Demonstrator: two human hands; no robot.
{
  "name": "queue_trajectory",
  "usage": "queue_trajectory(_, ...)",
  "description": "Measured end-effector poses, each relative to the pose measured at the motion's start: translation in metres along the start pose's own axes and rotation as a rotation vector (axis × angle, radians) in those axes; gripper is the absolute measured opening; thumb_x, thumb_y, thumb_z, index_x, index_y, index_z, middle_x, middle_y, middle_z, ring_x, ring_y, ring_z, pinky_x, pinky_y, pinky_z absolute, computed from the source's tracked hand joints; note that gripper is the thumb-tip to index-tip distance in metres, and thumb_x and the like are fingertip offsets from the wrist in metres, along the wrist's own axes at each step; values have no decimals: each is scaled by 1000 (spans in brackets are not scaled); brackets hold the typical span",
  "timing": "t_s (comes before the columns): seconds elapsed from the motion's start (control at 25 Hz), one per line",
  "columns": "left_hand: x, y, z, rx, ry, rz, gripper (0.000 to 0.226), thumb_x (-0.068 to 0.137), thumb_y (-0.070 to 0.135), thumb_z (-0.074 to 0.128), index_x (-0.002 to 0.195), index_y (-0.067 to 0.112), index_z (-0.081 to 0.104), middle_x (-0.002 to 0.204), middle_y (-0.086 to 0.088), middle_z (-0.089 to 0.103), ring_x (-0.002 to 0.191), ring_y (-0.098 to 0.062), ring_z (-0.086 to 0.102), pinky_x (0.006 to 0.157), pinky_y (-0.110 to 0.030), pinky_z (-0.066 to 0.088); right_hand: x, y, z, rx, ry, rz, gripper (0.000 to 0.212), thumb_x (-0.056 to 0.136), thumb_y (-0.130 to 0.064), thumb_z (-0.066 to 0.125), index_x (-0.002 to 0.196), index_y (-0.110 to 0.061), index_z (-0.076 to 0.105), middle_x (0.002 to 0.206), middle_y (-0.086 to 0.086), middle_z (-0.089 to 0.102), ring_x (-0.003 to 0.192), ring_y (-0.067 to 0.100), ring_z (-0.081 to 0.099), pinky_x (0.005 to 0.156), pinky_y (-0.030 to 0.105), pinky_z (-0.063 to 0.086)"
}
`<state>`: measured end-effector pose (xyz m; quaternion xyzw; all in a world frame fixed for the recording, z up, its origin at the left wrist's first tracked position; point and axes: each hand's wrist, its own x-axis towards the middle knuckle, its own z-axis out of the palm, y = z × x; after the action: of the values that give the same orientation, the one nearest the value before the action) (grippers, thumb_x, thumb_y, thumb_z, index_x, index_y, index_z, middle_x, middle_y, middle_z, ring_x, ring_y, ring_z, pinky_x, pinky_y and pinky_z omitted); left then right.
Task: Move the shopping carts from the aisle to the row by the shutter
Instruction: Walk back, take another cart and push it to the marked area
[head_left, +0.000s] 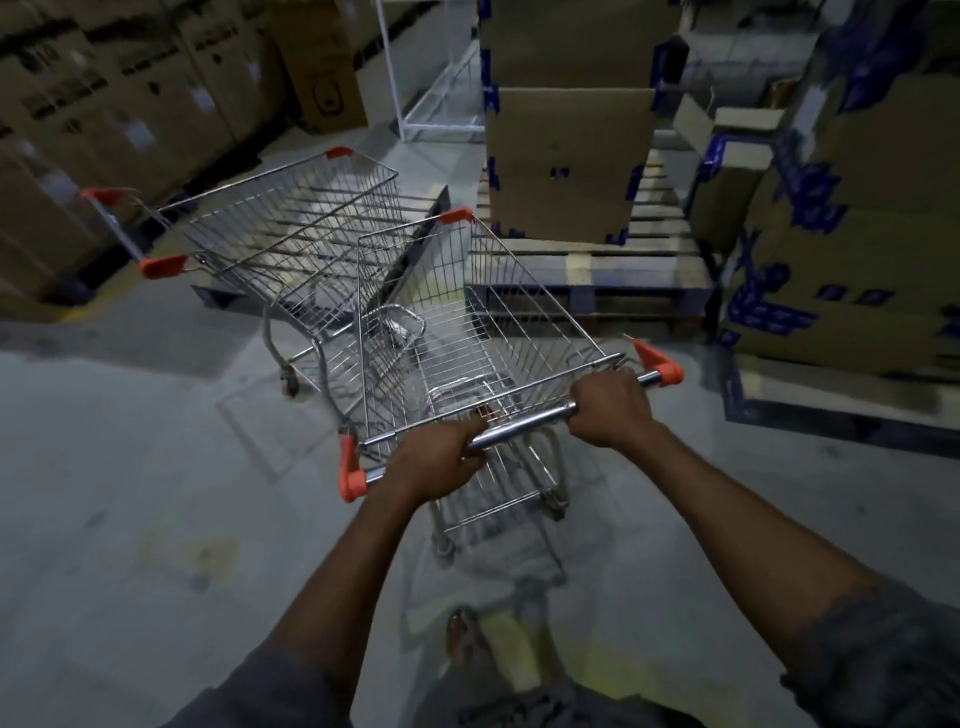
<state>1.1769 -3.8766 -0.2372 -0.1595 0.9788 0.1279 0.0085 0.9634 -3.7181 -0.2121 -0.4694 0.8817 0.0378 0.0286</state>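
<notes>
Steel cart (493, 338) between second cart (291, 228) and pallet (587, 265).

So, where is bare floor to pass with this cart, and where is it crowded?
Bare floor lies left of the held cart, bordered by the second cart and the wall boxes. Ahead is crowded: the held cart's front sits between the second cart and the pallet, with stacked boxes on the right.

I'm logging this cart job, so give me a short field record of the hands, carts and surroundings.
left hand: grips the handle bar, left part
right hand: grips the same bar, right part
near cart: wire basket, orange corner caps
second cart: ahead left, nobody holding it
right side: pallet bearing cardboard boxes
</notes>
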Motion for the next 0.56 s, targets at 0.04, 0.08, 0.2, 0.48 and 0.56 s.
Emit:
queue_trajectory(0.04, -6, 9, 3, -22, -10, 7, 27, 91, 42, 63, 115, 31, 59, 102, 0, 72, 94, -26, 67, 67, -31, 38, -13, 3, 1, -15, -6, 9, 32, 83, -49, 63, 95, -20, 71, 98, 5, 73, 97, 28, 67, 94, 38, 42)
queue_trajectory(0.08, -12, 16, 5, -49, -28, 13, 24, 90, 42, 63, 110, 31, 59, 99, 1, 72, 92, -25, 67, 66, -31, 37, -26, 5, 0, -22, -19, 21, 33, 83, -50, 63, 95, -20, 71, 98, 5, 73, 97, 28, 67, 94, 38, 43)
queue_trajectory(0.2, -28, 24, 8, -100, -94, 41, 17, 86, 45, 63, 93, 33, 54, 90, 5, 68, 88, -23, 66, 67, -33, 44, -64, 4, -2, -8, -58, 45, 29, 84, -47, 62, 94, -21, 69, 98, 4, 72, 95, 27, 67, 92, 38, 45)
queue_trajectory(0.48, -78, 29, 5, -30, -128, 91, 24, 85, 56, 67, 86, 33, 61, 91, 6, 70, 86, -17, 66, 66, -29, 42, -140, -22, -17, 139, -390, 84, 37, 74, -55, 71, 77, -19, 74, 74, -7, 72, 75, 15, 69, 76, 31, 56)
queue_trajectory(0.56, -95, 29, 6, 16, -142, 128, 27, 84, 60, 67, 87, 33, 65, 91, 4, 72, 86, -18, 67, 67, -29, 43, -167, -32, -17, 278, -500, 121, 36, 72, -55, 72, 75, -20, 79, 66, -9, 74, 65, 7, 72, 76, 29, 58)
